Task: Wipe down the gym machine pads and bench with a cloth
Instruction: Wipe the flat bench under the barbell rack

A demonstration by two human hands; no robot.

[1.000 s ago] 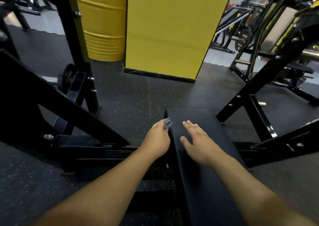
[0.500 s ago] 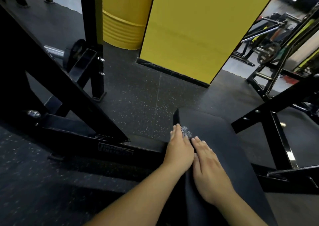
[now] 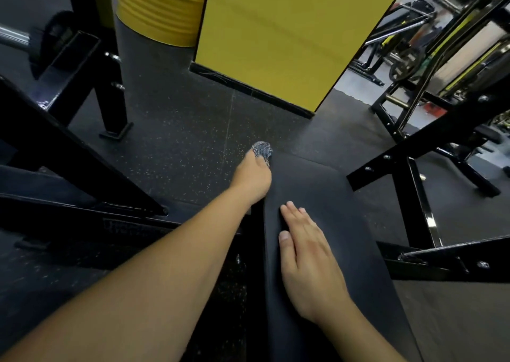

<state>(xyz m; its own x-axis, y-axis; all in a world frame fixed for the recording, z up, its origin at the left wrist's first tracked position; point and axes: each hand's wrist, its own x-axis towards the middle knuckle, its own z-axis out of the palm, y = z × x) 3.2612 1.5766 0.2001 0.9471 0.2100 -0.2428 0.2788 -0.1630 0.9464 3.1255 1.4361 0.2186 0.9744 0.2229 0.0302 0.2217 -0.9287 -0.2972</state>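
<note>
Left hand (image 3: 252, 178) holds the bunched cloth (image 3: 262, 149) in a closed grip at the desk's (image 3: 331, 196) far left corner, right hand (image 3: 309, 256) flat and unclenched mid-pad; risk: cloth slips off the edge, leaving the pad unwiped.

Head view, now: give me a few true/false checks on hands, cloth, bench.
1. The left hand grips the cloth. True.
2. The cloth is at the near end of the bench pad. False: it is at the pad's far left corner.
3. The right hand rests flat on the pad. True.
4. The right hand holds a second cloth. False: it holds nothing.
5. The two hands touch. False: they are apart.
</note>
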